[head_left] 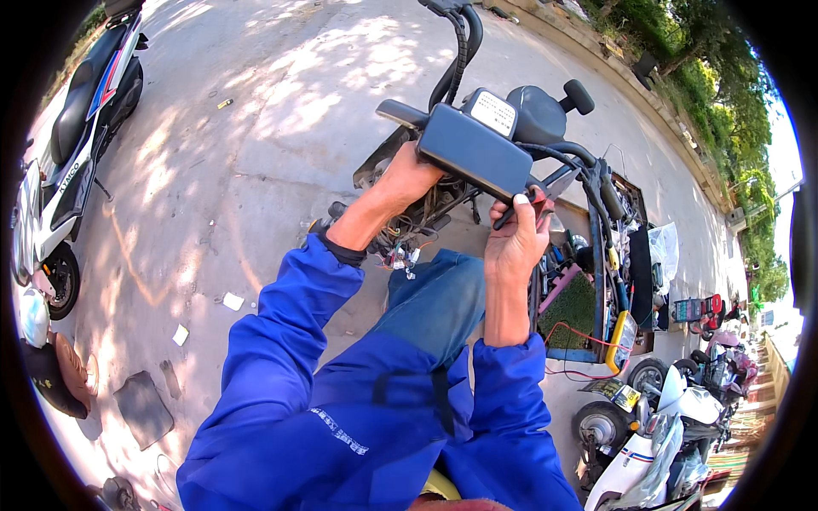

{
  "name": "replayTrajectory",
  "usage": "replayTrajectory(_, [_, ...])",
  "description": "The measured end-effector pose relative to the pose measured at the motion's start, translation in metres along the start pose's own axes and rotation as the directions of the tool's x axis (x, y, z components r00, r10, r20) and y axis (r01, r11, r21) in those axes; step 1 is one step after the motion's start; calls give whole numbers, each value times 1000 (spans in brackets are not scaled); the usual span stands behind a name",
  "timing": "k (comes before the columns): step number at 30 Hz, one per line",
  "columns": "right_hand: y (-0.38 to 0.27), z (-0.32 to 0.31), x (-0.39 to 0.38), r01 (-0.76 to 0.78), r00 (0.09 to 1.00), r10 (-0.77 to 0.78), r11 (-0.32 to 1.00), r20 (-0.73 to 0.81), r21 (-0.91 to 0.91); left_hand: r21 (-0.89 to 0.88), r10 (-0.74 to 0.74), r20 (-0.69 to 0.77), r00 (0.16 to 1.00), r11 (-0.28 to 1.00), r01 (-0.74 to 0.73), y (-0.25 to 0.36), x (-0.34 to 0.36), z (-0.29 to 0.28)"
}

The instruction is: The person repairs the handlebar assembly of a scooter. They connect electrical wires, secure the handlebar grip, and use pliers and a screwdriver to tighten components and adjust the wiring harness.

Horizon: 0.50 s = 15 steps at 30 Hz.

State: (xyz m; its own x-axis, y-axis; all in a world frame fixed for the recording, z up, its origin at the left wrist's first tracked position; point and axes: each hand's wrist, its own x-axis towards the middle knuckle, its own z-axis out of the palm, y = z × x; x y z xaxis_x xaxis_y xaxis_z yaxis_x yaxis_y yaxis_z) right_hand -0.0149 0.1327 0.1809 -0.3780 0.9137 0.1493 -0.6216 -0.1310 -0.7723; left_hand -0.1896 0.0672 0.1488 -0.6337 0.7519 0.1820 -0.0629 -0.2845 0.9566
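A black padded rectangular seat (474, 152) sits in front of me on a stripped vehicle with bent dark tubes. My left hand (407, 180) reaches under the seat's left part, its fingers hidden there. Close by the seat's right end, my right hand (516, 243) is closed in a pinch, with the thumb upward. A small black and red piece (540, 203) shows at those fingertips; its kind I cannot make out. Loose wires with white connectors (407, 255) hang below the seat, near my left wrist. Behind it lies a black box with a white printed label (492, 113).
A second black seat (538, 115) stands beyond. To the right, a blue-framed cart (596, 298) carries tools and a green mat, with a yellow device (624, 341) and red cable at its edge. Parked scooters (635, 460) crowd the lower right; a white motorcycle (68, 183) stands left.
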Motion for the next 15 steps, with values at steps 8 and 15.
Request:
replayTrajectory(8, [61, -32, -55, 10, 997, -1, 993, 77, -114, -272, -83, 51, 995, 958, 93, -53, -34, -37])
replayTrajectory(15, [69, 13, -60, 316, 946, -262, 877, 190, -363, -362, -164, -49, 985, 922, 135, -50, -24, -38])
